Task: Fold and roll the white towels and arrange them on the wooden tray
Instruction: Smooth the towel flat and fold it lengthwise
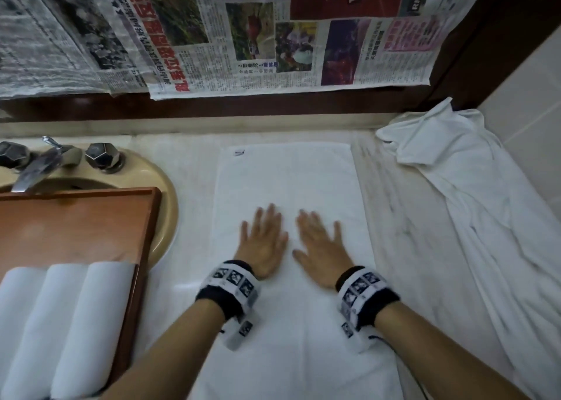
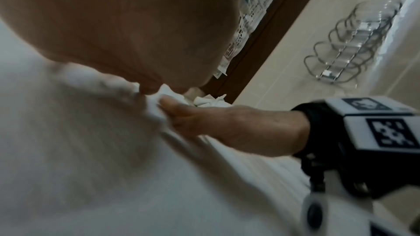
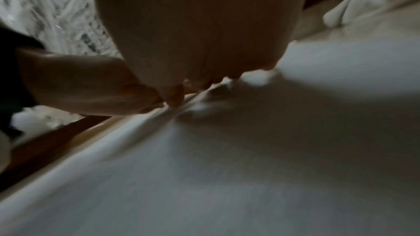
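White towel (image 1: 288,181) lies flat under both palms; left hand (image 1: 263,243) and right hand (image 1: 322,252) press it with fingers spread, smoothing before, likely, a lengthwise fold.

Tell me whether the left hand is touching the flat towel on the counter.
Touching. The head view shows the left hand lying palm down, fingers spread, flat on the towel, with no gap or shadow under it.

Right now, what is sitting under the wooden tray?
The wooden tray lies over the beige sink, whose rim shows past its right and far edges. The faucet stands behind it. The basin itself is hidden. Three rolled towels lie on the tray.
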Available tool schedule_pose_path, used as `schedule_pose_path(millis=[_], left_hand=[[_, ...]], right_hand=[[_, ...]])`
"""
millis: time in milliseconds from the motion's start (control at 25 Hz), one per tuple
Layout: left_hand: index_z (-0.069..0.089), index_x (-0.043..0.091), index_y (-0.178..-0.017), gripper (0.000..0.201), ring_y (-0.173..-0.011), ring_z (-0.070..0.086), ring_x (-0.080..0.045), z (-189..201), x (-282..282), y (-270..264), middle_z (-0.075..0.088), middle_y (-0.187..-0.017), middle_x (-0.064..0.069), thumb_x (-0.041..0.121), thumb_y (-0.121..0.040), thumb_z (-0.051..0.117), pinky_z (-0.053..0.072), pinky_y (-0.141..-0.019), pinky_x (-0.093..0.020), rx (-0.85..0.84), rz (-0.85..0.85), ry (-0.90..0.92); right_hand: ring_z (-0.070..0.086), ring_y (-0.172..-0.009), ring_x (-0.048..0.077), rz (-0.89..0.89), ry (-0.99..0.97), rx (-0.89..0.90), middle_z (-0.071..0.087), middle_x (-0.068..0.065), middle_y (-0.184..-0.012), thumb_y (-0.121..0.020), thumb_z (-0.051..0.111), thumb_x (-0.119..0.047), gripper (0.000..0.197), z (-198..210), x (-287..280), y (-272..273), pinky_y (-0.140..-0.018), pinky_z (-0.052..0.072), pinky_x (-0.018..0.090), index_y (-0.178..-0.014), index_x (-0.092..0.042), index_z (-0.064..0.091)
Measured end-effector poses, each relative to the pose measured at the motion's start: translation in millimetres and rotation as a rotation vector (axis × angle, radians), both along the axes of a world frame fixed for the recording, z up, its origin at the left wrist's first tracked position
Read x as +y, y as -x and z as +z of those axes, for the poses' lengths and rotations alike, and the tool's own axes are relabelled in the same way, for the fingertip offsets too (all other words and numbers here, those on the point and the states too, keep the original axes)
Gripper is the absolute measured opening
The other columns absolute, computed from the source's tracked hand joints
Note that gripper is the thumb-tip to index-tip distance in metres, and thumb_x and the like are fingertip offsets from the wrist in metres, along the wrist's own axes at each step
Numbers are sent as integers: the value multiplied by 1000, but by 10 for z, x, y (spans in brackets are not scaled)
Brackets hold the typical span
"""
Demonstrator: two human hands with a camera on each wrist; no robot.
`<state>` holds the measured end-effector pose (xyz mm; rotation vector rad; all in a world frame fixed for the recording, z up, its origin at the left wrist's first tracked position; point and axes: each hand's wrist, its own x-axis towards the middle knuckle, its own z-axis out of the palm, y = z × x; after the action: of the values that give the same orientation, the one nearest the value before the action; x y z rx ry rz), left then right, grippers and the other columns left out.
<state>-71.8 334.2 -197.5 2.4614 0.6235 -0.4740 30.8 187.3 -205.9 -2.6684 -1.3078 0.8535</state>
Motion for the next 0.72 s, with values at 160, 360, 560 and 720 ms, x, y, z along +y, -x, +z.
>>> schedule_pose_path(millis=[160, 360, 560, 720], left_hand=[[-14, 28, -153, 59, -143, -27, -15, -207, 80, 369, -27, -157, 8, 46, -103, 9, -17, -117, -43, 29, 95, -115], [-10, 20, -154, 61, -146, -22, -21, 21, -268, 508, -26, -158, 1, 44, -104, 13, -12, -116, -49, 38, 239, -40], [-11, 29, -154, 58, -145, -24, -18, -245, -578, 1178, -27, -157, 8, 43, -103, 15, -15, -117, -44, 4, 107, -149], [-9, 13, -154, 62, -147, -19, -28, -127, -619, 1305, -23, -159, -4, 37, -104, 19, -8, -118, -51, 78, 443, -181]], right_hand=[[-23, -145, 12, -204, 65, -12, -32, -7, -155, -101, 18, -48, 68, -101, -381, -17, -116, -9, 58, -152, -19, -17], [-25, -145, 15, -144, 17, 23, -30, -5, -156, -102, 21, -46, 69, 128, -484, 507, -115, -12, 58, -152, -18, -17], [-25, -145, 15, -137, 46, -56, -32, -6, -154, -104, 17, -42, 64, -122, -1007, 846, -116, -8, 59, -152, -19, -16], [-23, -146, 20, -360, 86, -81, -31, 0, -156, -104, 18, -39, 65, 19, -1096, 938, -114, -8, 63, -151, -13, -18]])
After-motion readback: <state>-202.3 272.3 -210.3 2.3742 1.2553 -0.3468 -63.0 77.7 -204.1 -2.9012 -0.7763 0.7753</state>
